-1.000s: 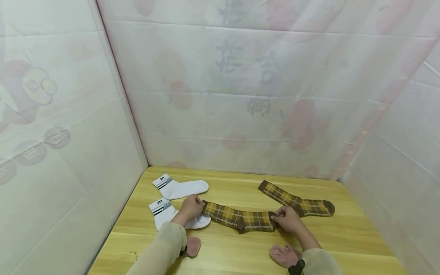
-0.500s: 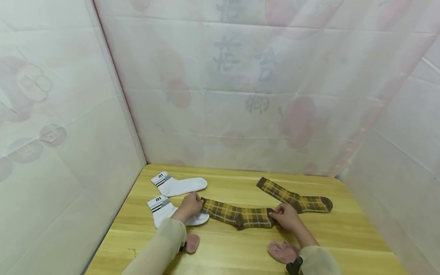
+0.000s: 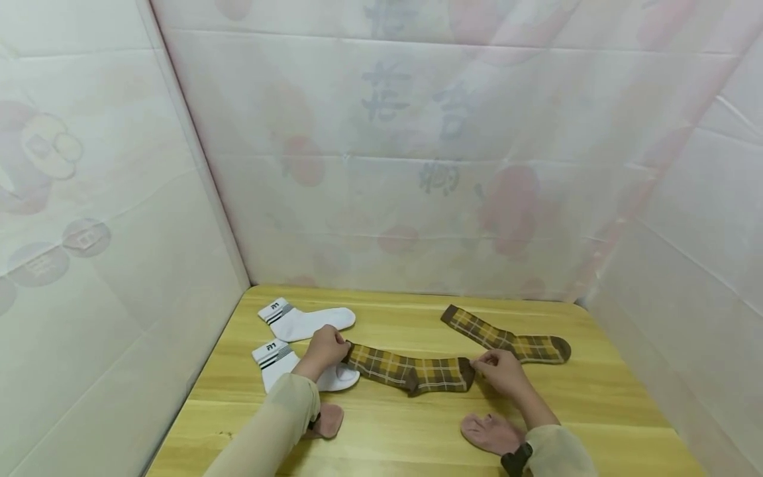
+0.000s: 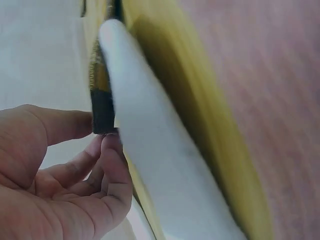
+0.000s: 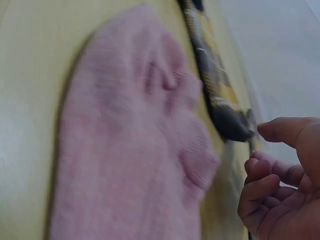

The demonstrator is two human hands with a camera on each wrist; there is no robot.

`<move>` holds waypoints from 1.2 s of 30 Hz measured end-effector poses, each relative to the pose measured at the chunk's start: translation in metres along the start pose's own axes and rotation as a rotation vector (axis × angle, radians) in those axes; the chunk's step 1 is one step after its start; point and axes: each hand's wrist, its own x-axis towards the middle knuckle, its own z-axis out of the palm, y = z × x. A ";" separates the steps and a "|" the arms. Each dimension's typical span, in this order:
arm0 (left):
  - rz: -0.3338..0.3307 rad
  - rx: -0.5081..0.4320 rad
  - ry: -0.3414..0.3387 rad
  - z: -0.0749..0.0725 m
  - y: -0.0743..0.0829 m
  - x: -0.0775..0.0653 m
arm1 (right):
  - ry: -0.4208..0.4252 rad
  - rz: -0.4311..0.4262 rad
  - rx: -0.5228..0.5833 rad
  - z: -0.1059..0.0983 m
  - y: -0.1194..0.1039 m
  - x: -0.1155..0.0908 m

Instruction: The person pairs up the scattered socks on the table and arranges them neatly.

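Observation:
A brown-and-yellow plaid sock (image 3: 390, 368) lies stretched sideways across the middle of the table. My left hand (image 3: 324, 349) pinches its dark cuff (image 4: 103, 112) between thumb and fingers. At the other end, my right hand (image 3: 503, 374) is just beside the dark toe (image 5: 232, 127); in the right wrist view, thumb and fingers stand apart, loosely curled, with nothing between them. Under my left forearm and hand lies a white sock (image 3: 277, 368), partly hidden. A second plaid sock (image 3: 507, 339) lies behind my right hand.
Another white striped sock (image 3: 310, 323) lies at the back left. Near my wrists lie a pink sock (image 3: 490, 434) on the right and a pink piece (image 3: 330, 421) on the left, partly covered. Fabric walls enclose the wooden table (image 3: 405, 444) at the back and sides.
My right hand has let go of the plaid sock's toe and drawn slightly to the right. The left hand keeps its pinch on the cuff. The head view has shifted a little.

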 end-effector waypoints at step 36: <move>0.072 -0.229 -0.092 0.005 0.031 0.004 | 0.110 0.253 0.215 -0.113 0.074 -0.026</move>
